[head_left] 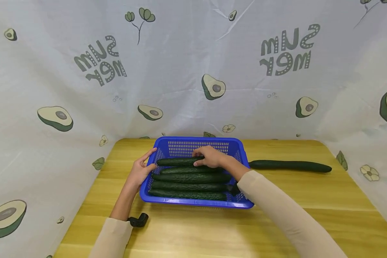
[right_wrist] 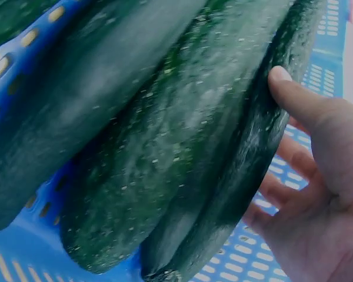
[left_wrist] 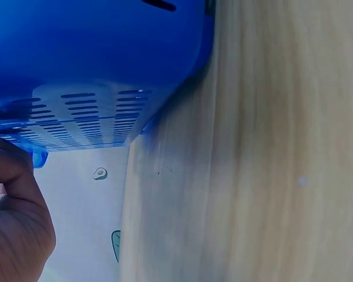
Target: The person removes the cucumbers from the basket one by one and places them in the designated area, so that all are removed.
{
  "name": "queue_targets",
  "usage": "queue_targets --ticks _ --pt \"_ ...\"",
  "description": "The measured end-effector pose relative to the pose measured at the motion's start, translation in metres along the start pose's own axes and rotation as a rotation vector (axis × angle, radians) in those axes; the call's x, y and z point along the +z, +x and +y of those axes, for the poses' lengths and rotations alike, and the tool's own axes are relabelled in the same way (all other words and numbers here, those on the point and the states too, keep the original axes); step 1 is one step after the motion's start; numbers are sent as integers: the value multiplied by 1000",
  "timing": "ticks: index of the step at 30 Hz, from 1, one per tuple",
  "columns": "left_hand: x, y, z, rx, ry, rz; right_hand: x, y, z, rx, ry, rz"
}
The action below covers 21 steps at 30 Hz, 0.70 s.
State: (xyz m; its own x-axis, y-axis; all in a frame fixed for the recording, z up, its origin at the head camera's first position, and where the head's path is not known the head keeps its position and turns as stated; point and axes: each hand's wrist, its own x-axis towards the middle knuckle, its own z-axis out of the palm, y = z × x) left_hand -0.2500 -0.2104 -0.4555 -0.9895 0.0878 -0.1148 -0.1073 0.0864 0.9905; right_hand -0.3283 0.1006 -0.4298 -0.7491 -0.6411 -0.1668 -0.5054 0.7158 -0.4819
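Fingers [right_wrist: 270,191] curled round the farthest cucumber [head_left: 175,162] in the blue basket [head_left: 196,202], the right hand [head_left: 209,156] could drop it if its thumb [right_wrist: 291,91] slides, while the left hand [head_left: 140,172] seemingly grips the basket's end.

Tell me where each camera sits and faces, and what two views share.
Head: on the head, facing forward and down at a blue plastic basket of long dark green cucumbers on a wooden table; left grip, right grip, forearms and beige sleeves show.
Left wrist: on that wrist, facing the basket's outer wall and table; partial left grip shows.
Right wrist: on that wrist, facing into the basket; right grip shows.
Head and right wrist share the right grip pinching one cucumber.
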Motion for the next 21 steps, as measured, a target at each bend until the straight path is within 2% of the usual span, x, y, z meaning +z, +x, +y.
queue_targets --ticks 6,13,21 --pt "1 0 1 4 4 -3 -9 -4 -1 -23 31 56" --pt "1 -5 -3 -11 2 -14 -14 -17 -7 -29 126 99" --pt "0 -3 1 7 -8 -19 -40 -34 -19 -65 72 192"
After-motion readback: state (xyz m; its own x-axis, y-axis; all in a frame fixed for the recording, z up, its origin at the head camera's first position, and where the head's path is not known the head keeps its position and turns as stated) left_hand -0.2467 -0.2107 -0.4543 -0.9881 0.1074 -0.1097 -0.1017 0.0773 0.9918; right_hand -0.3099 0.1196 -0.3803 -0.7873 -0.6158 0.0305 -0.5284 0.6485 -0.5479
